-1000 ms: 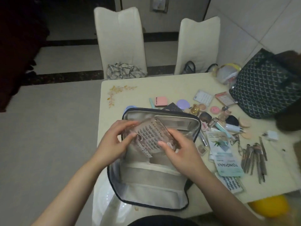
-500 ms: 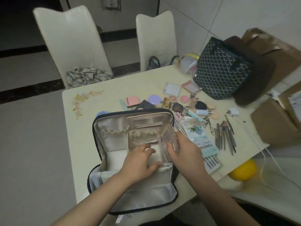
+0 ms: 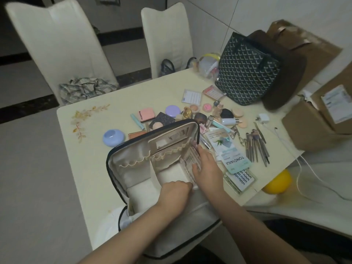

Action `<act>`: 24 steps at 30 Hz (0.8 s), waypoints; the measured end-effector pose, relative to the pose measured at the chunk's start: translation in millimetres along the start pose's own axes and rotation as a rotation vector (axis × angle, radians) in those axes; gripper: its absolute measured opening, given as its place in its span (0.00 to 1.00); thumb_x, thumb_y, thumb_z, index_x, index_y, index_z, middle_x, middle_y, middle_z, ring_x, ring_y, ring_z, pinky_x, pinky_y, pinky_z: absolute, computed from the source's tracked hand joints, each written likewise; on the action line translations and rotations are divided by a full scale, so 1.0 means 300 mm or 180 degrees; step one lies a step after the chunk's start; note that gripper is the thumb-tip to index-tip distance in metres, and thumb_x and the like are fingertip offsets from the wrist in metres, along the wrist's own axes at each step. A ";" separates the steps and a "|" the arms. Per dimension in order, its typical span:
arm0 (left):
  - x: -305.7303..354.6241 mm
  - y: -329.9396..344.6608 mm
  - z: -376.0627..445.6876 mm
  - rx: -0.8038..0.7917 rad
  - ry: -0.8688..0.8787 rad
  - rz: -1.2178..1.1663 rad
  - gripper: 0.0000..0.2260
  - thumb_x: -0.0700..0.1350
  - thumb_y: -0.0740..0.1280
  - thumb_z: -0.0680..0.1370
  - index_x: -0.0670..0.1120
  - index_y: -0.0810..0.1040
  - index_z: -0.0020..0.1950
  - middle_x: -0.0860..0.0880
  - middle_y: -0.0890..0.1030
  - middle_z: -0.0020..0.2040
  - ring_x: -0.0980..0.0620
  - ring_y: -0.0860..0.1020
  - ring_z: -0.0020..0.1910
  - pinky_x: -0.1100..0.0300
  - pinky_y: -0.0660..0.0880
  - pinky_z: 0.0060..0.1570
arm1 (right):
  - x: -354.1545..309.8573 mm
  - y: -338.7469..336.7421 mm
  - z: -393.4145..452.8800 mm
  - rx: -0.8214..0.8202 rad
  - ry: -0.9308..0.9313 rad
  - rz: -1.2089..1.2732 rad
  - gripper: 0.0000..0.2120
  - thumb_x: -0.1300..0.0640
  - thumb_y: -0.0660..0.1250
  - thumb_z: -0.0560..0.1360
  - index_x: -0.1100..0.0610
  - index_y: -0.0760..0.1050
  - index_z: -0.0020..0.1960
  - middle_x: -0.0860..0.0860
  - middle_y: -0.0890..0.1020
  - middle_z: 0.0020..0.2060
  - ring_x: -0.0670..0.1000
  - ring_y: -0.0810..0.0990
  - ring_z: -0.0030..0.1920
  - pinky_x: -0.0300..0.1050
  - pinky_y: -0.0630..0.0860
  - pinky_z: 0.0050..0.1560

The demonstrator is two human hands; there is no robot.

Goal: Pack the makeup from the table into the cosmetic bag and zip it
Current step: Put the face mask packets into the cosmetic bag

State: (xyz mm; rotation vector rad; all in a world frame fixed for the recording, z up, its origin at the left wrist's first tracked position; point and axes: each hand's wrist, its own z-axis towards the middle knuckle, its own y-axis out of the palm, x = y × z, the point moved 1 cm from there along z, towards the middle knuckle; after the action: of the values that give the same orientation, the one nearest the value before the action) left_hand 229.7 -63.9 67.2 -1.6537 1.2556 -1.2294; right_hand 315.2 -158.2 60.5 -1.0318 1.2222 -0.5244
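The cosmetic bag (image 3: 133, 168) lies open on the tabletop (image 3: 91, 149), its lid raised at the far side; the right hand (image 3: 206, 168) is at the right inner wall of the bag and its grip pinches a clear case of false nails (image 3: 190, 164), fingers on the side facing the bag's middle, the rest of the hand over the bag's right rim; the case stands on its edge inside the bag, against that right wall, and it reaches from the grip toward the lid. The left hand (image 3: 174, 191) is inside the bag too, just beside the near end of the case; its fingers curl downward into the compartment, but I cannot tell if the grip holds something. Outside the bag, just to its right, lie a teal mask sachet (image 3: 231, 157) and a pack of lashes (image 3: 241, 180); further right of the bag lie makeup brushes (image 3: 256, 145); beyond the lid are a pink compact (image 3: 146, 114) and a lilac round compact (image 3: 173, 111); left of the lid sits a blue round case (image 3: 114, 137).
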 end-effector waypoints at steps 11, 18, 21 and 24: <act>0.021 -0.006 0.069 -0.0311 -0.0433 -0.1489 0.27 0.56 0.62 0.78 0.46 0.63 0.73 0.46 0.72 0.68 0.49 0.72 0.64 0.56 0.71 0.60 | 0.072 -0.045 0.018 -0.0479 0.0175 0.0705 0.29 0.45 0.67 0.74 0.49 0.65 0.71 0.50 0.78 0.61 0.51 0.76 0.60 0.40 0.70 0.54; 0.105 0.022 0.159 0.0459 -0.0859 -0.2190 0.27 0.54 0.66 0.75 0.49 0.63 0.71 0.46 0.73 0.65 0.48 0.72 0.63 0.56 0.70 0.61 | 0.257 -0.120 0.059 -0.0270 0.0339 0.0745 0.24 0.42 0.60 0.77 0.54 0.69 0.68 0.50 0.74 0.64 0.49 0.72 0.64 0.48 0.70 0.64; 0.141 0.031 0.167 0.0663 -0.1156 -0.2191 0.31 0.53 0.66 0.75 0.48 0.58 0.74 0.45 0.70 0.68 0.48 0.69 0.66 0.57 0.68 0.62 | 0.425 -0.143 0.116 -0.0098 0.0871 0.0248 0.29 0.45 0.66 0.74 0.58 0.65 0.69 0.56 0.70 0.64 0.55 0.69 0.65 0.50 0.68 0.65; 0.173 0.031 0.172 0.0873 -0.1356 -0.2054 0.37 0.53 0.66 0.75 0.44 0.51 0.77 0.44 0.64 0.73 0.47 0.64 0.70 0.55 0.66 0.66 | 0.536 -0.148 0.183 -0.0497 0.1184 -0.0099 0.34 0.40 0.68 0.71 0.58 0.64 0.69 0.56 0.71 0.63 0.56 0.69 0.63 0.52 0.71 0.62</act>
State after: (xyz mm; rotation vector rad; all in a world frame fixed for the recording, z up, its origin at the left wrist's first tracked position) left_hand 280.1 -116.6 57.3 -2.0352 0.2773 -1.2367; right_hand 423.8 -289.1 16.7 -1.1178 1.5974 -0.6740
